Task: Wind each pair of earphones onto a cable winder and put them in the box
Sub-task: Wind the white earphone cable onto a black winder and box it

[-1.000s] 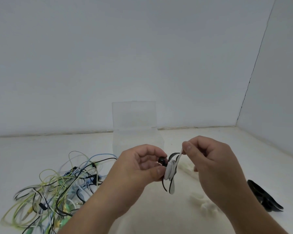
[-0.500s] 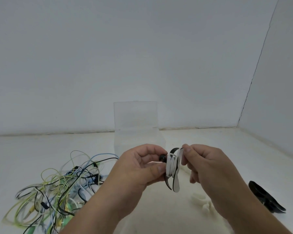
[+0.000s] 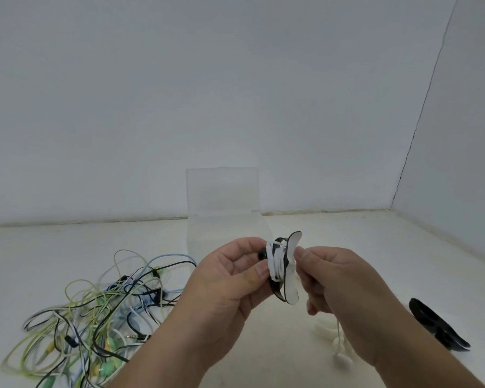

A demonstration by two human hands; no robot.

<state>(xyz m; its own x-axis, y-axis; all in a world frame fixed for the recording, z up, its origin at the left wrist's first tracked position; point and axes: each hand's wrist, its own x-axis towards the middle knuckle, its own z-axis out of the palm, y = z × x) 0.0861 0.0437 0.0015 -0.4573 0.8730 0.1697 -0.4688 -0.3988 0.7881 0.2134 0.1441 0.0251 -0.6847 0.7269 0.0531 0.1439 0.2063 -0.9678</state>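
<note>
A black-and-white cable winder [image 3: 289, 278] is held up in front of me, with white earphone cable [image 3: 276, 261] wrapped round its middle. My left hand [image 3: 230, 281] grips the winder from the left, thumb pressed on the coils. My right hand [image 3: 336, 287] pinches the cable at the winder's right side, and a loose end with a white earbud [image 3: 342, 359] hangs below it. The clear plastic box [image 3: 221, 203] stands open behind the hands, its lid upright.
A tangle of green, blue, black and white earphones [image 3: 95, 317] lies on the white surface at the left. Black winders [image 3: 437, 329] lie at the right, white winders [image 3: 328, 329] below my right hand. Walls close the back and right.
My right hand has come down from above the winder to its right side, laying another turn of white cable. The winder now stands higher and more upright.
</note>
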